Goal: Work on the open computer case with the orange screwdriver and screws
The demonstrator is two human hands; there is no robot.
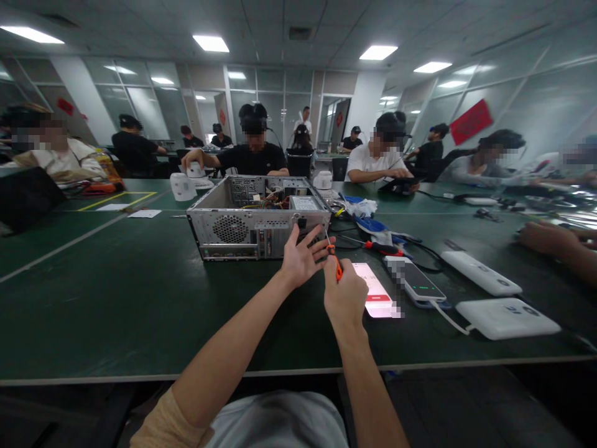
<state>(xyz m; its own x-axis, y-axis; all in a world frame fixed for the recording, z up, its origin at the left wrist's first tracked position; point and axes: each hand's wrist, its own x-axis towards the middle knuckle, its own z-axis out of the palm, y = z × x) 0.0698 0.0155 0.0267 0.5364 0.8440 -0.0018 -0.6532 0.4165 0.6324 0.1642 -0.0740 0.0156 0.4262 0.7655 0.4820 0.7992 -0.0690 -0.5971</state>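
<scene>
An opened metal computer case lies on the green table, its rear panel with fan grille and ports facing me. Wires and a power supply show inside. My right hand is wrapped round the orange-and-black handle of a screwdriver, whose thin shaft points up at the right end of the rear panel. Whether its tip touches a screw is too small to tell. My left hand is open, palm up and fingers spread, just in front of the panel's right part, close to the screwdriver.
Right of my hands lie a lit phone, another phone on a cable, and white power banks. A red-and-black screwdriver and blue-white gloves lie behind them. Across the table sits a person in black; a white mug-like object stands left.
</scene>
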